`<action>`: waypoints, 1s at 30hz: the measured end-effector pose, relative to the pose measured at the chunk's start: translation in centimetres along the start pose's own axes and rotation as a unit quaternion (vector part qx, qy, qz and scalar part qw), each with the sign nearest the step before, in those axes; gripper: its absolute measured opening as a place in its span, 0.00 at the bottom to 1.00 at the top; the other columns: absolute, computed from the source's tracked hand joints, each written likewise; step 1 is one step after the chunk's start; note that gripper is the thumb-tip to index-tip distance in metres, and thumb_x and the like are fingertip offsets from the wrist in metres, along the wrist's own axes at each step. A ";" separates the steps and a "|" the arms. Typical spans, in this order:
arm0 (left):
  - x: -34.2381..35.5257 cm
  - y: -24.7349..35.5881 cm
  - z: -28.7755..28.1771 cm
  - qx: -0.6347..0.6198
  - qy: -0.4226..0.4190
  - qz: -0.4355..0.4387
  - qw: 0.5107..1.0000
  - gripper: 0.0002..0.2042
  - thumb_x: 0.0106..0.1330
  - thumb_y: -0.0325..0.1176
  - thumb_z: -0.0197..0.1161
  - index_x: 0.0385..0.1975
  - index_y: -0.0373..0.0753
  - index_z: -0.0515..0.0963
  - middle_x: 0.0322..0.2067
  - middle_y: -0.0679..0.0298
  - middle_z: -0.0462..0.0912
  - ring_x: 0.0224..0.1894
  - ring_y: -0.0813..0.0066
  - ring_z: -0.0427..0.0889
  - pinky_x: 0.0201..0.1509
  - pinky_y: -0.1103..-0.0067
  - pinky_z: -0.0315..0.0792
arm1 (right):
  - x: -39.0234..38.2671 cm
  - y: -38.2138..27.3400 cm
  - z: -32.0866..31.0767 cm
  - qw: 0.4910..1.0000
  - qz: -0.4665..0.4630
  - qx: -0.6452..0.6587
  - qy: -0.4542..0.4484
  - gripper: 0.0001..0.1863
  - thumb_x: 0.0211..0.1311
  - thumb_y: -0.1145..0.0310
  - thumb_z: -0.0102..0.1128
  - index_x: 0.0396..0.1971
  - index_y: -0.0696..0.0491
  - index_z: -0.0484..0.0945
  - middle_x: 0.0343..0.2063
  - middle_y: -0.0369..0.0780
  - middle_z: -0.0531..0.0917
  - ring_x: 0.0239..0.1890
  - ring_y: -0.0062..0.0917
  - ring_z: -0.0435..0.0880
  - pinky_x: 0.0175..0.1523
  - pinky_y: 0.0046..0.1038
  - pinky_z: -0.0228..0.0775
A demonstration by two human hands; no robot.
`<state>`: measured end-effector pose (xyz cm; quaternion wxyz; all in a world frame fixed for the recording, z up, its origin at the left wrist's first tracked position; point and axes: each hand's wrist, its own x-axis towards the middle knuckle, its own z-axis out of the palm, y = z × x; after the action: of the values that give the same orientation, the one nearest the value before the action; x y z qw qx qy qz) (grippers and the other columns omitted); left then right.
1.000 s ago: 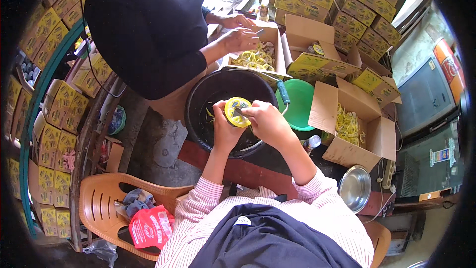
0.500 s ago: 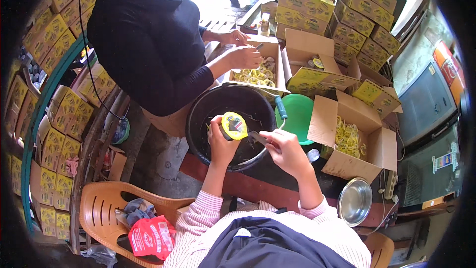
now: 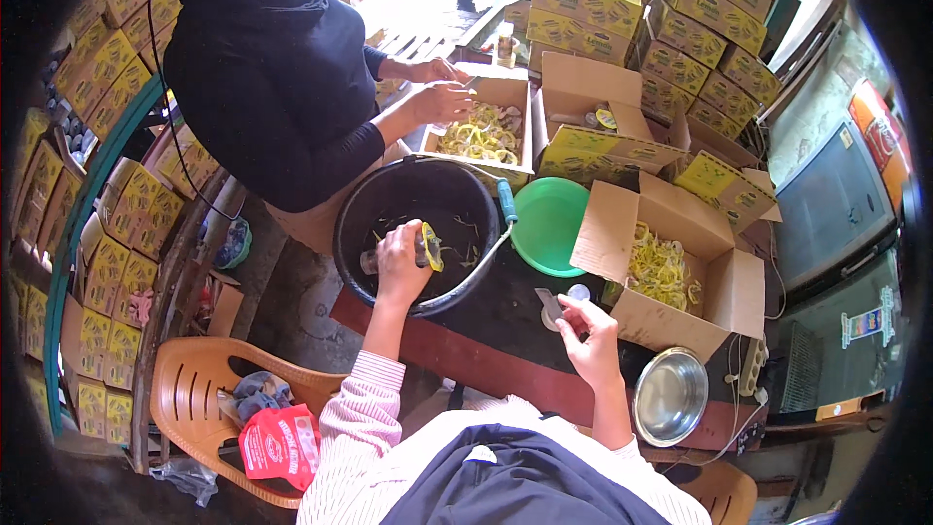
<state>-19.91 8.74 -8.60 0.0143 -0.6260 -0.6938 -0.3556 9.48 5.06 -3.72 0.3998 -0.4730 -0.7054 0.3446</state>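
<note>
Fingers, head view: left hand wraps a clear cup with a yellow rim, tipped sideways over the black bucket; right hand pinches a flat grey blade. Pale shreds in the bucket. Green basin just beside it. Open carton at right holds yellow strips; steel bowl near the right forearm. Tabletop dark. Room: stacked cartons, orange chair, co-worker in black.
</note>
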 end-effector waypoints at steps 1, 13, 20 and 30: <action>0.1 0.2 0.1 0.009 0.009 0.012 1.000 0.27 0.37 0.27 0.67 0.43 0.41 0.67 0.37 0.62 0.74 0.43 0.62 0.72 0.48 0.69 0.63 | -0.4 0.3 -0.6 1.000 0.007 0.001 0.002 0.19 0.46 0.83 0.58 0.42 0.57 0.76 0.22 0.38 0.78 0.21 0.15 0.74 0.27 0.16 0.66; 0.1 0.0 0.3 0.074 -0.003 0.024 0.997 0.25 0.37 0.27 0.67 0.40 0.42 0.69 0.36 0.62 0.75 0.43 0.62 0.72 0.47 0.70 0.64 | -1.4 1.4 -3.2 1.000 -0.007 0.011 0.003 0.17 0.46 0.83 0.58 0.41 0.57 0.76 0.22 0.39 0.78 0.20 0.16 0.74 0.25 0.18 0.65; 0.1 0.1 0.2 0.088 -0.023 0.023 0.996 0.26 0.37 0.27 0.67 0.41 0.42 0.69 0.36 0.62 0.75 0.43 0.61 0.72 0.47 0.69 0.64 | -2.0 2.3 -4.1 1.000 -0.014 0.010 0.009 0.17 0.46 0.82 0.58 0.41 0.56 0.76 0.21 0.38 0.76 0.19 0.15 0.72 0.25 0.17 0.64; -0.1 0.7 -0.2 0.117 -0.031 0.021 0.992 0.24 0.37 0.23 0.64 0.40 0.44 0.70 0.36 0.63 0.75 0.44 0.63 0.72 0.49 0.70 0.64 | -2.7 2.4 -4.4 1.000 -0.014 0.003 -0.005 0.17 0.46 0.83 0.58 0.41 0.56 0.76 0.22 0.39 0.78 0.20 0.16 0.74 0.26 0.18 0.66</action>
<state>-19.40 8.52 -8.13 0.0735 -0.6454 -0.7175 -0.2516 14.93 3.79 -4.52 0.4029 -0.4600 -0.7131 0.3431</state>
